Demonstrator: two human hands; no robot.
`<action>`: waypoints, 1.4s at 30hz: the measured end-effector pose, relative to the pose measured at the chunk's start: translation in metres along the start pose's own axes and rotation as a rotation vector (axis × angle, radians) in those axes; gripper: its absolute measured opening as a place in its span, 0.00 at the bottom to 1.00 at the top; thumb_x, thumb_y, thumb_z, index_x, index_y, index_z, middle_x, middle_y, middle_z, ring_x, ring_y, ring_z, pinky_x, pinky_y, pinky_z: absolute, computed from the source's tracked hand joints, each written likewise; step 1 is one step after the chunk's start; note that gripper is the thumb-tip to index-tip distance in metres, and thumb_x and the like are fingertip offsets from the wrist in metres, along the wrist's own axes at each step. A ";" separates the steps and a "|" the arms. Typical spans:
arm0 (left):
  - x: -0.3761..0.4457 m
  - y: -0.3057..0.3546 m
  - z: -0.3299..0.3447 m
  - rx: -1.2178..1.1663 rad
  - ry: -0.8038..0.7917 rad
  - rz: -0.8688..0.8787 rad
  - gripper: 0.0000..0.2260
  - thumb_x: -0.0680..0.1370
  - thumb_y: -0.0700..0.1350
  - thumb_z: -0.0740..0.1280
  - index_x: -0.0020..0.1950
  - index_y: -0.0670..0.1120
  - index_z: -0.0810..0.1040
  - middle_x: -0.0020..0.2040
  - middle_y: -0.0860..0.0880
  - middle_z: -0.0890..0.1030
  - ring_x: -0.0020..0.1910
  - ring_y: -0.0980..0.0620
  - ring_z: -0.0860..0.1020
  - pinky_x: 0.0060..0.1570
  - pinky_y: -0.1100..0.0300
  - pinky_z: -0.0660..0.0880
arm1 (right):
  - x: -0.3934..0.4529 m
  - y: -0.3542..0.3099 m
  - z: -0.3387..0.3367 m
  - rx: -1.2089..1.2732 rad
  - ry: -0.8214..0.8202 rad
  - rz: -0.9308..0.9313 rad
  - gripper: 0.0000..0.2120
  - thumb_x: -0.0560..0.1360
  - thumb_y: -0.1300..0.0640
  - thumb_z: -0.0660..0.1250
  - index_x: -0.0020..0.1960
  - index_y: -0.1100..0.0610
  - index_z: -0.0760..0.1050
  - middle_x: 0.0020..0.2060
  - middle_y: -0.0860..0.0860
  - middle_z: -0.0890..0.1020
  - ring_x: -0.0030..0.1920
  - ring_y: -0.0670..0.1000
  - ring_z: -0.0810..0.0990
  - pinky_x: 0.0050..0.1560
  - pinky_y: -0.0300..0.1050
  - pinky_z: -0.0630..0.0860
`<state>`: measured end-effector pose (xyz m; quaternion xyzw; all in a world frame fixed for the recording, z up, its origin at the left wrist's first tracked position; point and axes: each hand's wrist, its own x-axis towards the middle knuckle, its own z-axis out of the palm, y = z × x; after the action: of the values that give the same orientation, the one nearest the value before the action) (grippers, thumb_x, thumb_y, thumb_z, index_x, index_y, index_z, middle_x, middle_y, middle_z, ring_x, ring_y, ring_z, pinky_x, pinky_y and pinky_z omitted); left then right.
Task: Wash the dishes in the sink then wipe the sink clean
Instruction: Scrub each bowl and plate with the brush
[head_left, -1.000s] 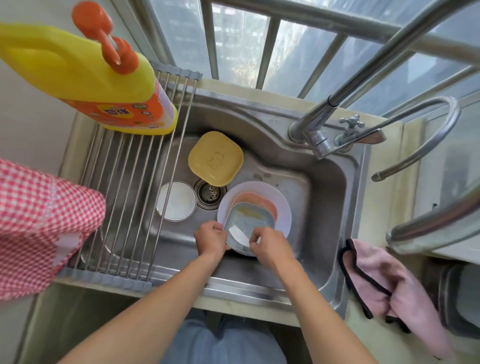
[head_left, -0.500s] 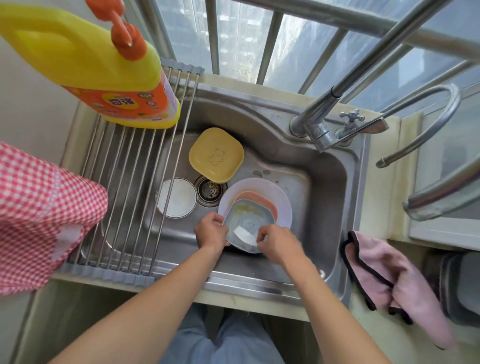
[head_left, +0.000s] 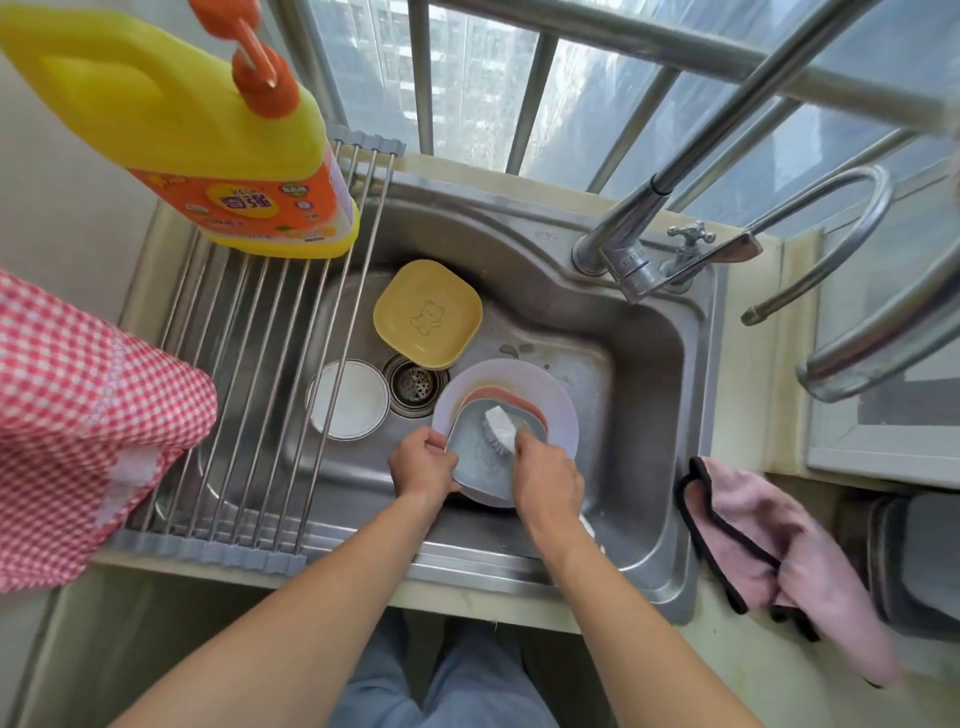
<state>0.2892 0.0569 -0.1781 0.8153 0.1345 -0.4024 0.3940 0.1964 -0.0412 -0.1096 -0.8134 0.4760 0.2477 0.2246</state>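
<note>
Steel sink (head_left: 644, 364) fills the middle of the frame, four-plus dishes in it: yellow square dish (head_left: 427, 316) with a bear stamp sits just above the drain (head_left: 414, 385), white round bowl (head_left: 347, 399) left of the drain and partly under the rack rods, lilac plate (head_left: 558, 402) right of the drain with a pink dish (head_left: 524, 402) stacked on it and a blue square dish (head_left: 480, 460) on top. My left hand (head_left: 422, 465) grips the blue dish's left rim, fingers curled over the edge. My right hand (head_left: 546, 480) is clenched round a white brush (head_left: 500, 426), bristle head down on the blue dish's upper part, handle hidden in my fist. Both forearms come in from the bottom of the frame. Roll-up rack (head_left: 249, 395) spans the sink's left half, yellow detergent bottle (head_left: 171, 124) standing on its far end at upper left. Pink cloth (head_left: 779, 561) lies on the counter, lower right, beside the sink. Red checked fabric (head_left: 78, 415) at left edge.
</note>
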 end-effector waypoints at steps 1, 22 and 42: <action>0.001 -0.001 0.000 -0.002 0.003 -0.003 0.11 0.70 0.28 0.68 0.37 0.44 0.77 0.35 0.46 0.79 0.37 0.44 0.81 0.29 0.44 0.82 | -0.003 -0.002 0.001 0.038 -0.038 -0.020 0.09 0.79 0.61 0.59 0.54 0.51 0.74 0.47 0.58 0.82 0.49 0.63 0.81 0.44 0.49 0.72; 0.009 -0.002 -0.004 0.008 0.081 -0.033 0.12 0.68 0.31 0.69 0.35 0.49 0.79 0.38 0.46 0.83 0.37 0.41 0.84 0.32 0.45 0.83 | -0.005 0.009 -0.011 0.006 -0.237 -0.031 0.11 0.74 0.60 0.61 0.51 0.49 0.79 0.51 0.55 0.83 0.53 0.61 0.80 0.47 0.46 0.74; 0.001 0.007 -0.007 0.102 0.111 0.066 0.09 0.67 0.34 0.72 0.40 0.48 0.81 0.36 0.49 0.83 0.41 0.45 0.81 0.46 0.58 0.78 | -0.003 0.018 -0.008 -0.088 -0.208 -0.043 0.12 0.77 0.58 0.60 0.54 0.48 0.79 0.52 0.57 0.82 0.53 0.62 0.81 0.47 0.48 0.75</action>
<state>0.2976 0.0572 -0.1725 0.8595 0.1086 -0.3498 0.3566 0.1810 -0.0518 -0.1032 -0.8024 0.4211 0.3465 0.2422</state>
